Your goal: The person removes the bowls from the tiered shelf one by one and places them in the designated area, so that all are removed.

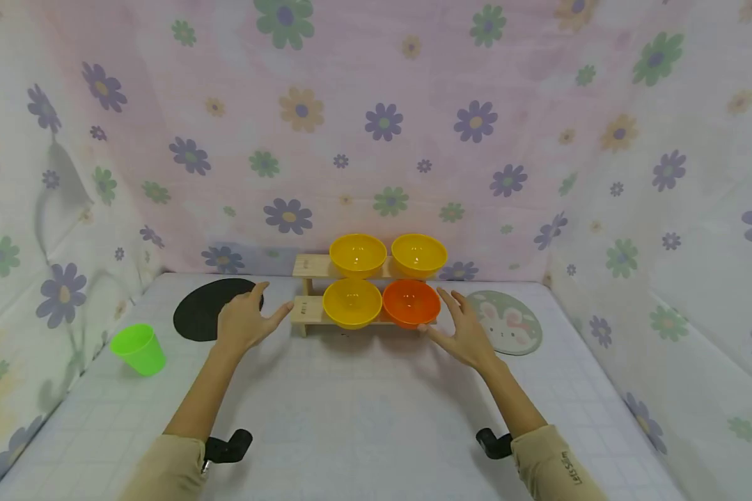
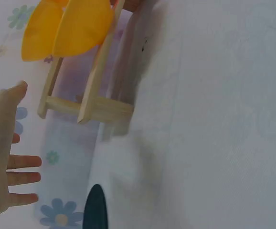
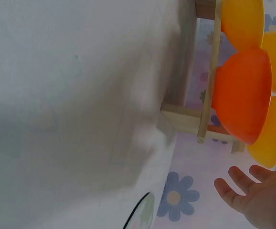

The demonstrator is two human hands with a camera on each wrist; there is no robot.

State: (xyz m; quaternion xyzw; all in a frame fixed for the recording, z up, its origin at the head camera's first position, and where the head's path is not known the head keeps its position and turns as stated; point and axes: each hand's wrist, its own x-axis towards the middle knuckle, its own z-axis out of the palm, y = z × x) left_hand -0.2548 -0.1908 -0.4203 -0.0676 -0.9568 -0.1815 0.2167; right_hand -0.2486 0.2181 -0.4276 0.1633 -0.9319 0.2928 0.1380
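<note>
A two-step wooden stand carries two yellow bowls on its upper step, the left one and the right one. On the lower step sit another yellow bowl and, to its right, an orange bowl. My right hand is beside the orange bowl, thumb and fingers spread near its right rim, holding nothing. My left hand hovers left of the stand over the edge of a black oval mat, thumb stretched toward the stand, also holding nothing. In the left wrist view its fingers are straight.
A black oval mat lies at the left, with a bright green cup nearer the front. On the right lies a pale green oval mat with a rabbit picture. Flowered cloth walls enclose the white table.
</note>
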